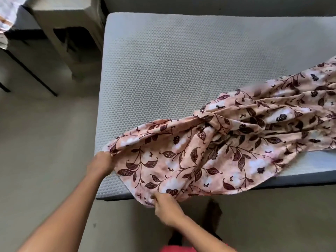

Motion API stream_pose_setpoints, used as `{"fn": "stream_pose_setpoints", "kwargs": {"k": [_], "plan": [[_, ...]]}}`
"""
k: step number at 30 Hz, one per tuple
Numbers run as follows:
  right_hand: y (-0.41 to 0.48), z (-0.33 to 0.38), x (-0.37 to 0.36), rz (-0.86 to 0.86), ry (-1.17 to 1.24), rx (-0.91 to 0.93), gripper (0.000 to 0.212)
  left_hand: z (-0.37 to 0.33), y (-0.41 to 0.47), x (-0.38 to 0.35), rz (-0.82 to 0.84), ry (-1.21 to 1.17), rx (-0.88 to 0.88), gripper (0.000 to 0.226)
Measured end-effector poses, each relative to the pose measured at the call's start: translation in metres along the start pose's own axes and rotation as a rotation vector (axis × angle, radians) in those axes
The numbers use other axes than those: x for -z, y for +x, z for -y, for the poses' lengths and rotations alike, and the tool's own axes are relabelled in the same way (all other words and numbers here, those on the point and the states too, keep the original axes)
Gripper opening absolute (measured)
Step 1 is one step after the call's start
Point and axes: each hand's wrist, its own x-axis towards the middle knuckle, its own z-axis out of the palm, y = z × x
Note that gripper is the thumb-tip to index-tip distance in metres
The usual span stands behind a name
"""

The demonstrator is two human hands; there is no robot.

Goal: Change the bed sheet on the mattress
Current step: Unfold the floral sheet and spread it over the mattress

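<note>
Our left hand (101, 161) and right hand (164, 208) hold the flowery sheet (227, 142) by its edge, fingers (157, 196) clamped on the cloth, so we can spread it. Beyond our fingers it lies bunched on the bare mattress (163, 70).

sheet (227, 151): pink, maroon leaf print; mattress (163, 70): pale grey honeycomb

Far ends of sheet (227, 151) and mattress (163, 70) beyond the right edge of view
</note>
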Motion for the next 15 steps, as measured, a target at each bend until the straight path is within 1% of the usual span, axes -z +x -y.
{"fn": "stream_pose_setpoints", "kwargs": {"k": [2,3,5,7,9,10,12,15], "plan": [[0.015,-0.011,0.018,-0.104,0.048,0.022,0.031,-0.006,0.006,-0.009,-0.044,0.013,0.06,0.03],[0.022,-0.016,0.03,-0.17,0.063,0.04,0.03,-0.011,0.01,-0.011,-0.099,0.039,0.039,0.029],[0.043,-0.031,0.062,-0.353,0.045,0.087,0.023,-0.034,0.02,-0.009,-0.205,0.076,-0.057,0.023],[0.065,-0.044,0.103,-0.585,-0.012,0.144,0.015,-0.067,0.031,0.0,-0.292,0.043,-0.153,0.02],[0.086,-0.054,0.152,-0.823,-0.095,0.187,0.013,-0.107,0.045,0.01,-0.345,-0.003,-0.239,0.019],[0.093,-0.058,0.175,-0.891,-0.135,0.188,0.014,-0.126,0.052,0.015,-0.365,-0.001,-0.277,0.02],[0.11,-0.068,0.223,-0.924,-0.217,0.155,0.021,-0.17,0.067,0.025,-0.397,0.015,-0.346,0.021],[0.136,-0.092,0.285,-0.836,-0.352,0.059,0.031,-0.237,0.087,0.034,-0.44,0.061,-0.413,0.022]]}}
